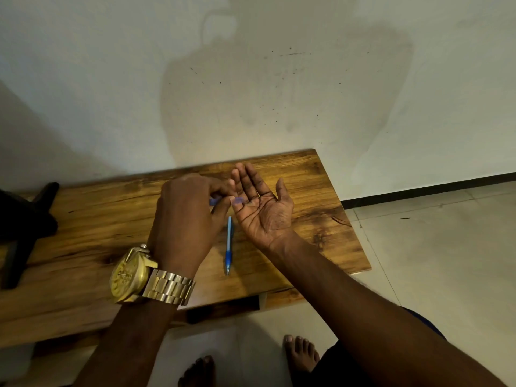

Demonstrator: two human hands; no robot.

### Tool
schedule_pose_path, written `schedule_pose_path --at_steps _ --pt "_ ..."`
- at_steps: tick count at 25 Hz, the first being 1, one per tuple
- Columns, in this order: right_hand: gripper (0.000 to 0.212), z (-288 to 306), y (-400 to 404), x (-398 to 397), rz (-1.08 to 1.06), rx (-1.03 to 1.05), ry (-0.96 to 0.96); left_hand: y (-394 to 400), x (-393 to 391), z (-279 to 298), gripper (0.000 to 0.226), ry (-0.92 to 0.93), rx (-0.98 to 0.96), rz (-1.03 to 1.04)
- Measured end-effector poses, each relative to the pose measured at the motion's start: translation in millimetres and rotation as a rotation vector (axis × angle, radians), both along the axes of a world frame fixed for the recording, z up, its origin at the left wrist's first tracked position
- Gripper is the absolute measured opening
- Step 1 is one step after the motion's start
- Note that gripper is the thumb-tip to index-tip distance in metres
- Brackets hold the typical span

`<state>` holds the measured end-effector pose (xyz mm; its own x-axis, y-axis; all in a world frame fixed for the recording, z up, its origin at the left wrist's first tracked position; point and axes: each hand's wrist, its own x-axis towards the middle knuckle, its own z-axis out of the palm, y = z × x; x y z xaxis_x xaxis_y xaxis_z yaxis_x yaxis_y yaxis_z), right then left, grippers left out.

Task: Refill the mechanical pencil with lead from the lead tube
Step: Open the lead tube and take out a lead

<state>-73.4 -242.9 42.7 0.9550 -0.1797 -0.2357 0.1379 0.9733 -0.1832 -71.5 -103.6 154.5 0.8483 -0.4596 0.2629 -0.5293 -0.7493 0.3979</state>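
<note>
The left hand's fingers (pixel 220 195) pinch the blue lead tube (pixel 237 201), tipped toward the flat, empty right hand (pixel 262 208). The mechanical pencil (pixel 229 244) lies on the desk (pixel 321 191) at 6 o'clock. Tap gently so one lead slides into the palm.

Grained wood table (pixel 321 191), metal watch (pixel 131 275)
</note>
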Motion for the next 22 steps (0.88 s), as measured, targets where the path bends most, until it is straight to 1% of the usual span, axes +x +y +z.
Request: schedule_pose_path --at_steps 5,7,11,14,16,18,20,22 --pt "0.091 3 -19 0 -0.031 0.027 -0.02 8 10 -22 0.008 0.176 -0.288 0.066" --pt "0.094 5 -25 -1 -0.037 0.01 -0.009 16 16 -33 0.008 0.207 -0.385 0.108" --pt "0.094 10 -36 -2 -0.059 -0.035 0.013 48 36 -71 0.011 0.233 -0.467 0.325" --pt "0.091 11 -39 -3 -0.072 -0.066 0.038 73 46 -106 0.013 0.328 -0.391 0.482" --pt "0.09 13 -38 -3 -0.061 -0.08 0.054 79 46 -122 0.014 0.384 -0.341 0.497" --pt "0.089 12 -37 -3 -0.064 -0.085 0.068 80 44 -132 0.019 0.34 -0.291 0.477" --pt "0.089 13 -35 -1 -0.074 -0.096 0.073 81 43 -139 0.017 0.237 -0.194 0.437" --pt "0.089 16 -33 1 -0.079 -0.103 0.076 83 44 -141 0.016 0.199 -0.128 0.433"
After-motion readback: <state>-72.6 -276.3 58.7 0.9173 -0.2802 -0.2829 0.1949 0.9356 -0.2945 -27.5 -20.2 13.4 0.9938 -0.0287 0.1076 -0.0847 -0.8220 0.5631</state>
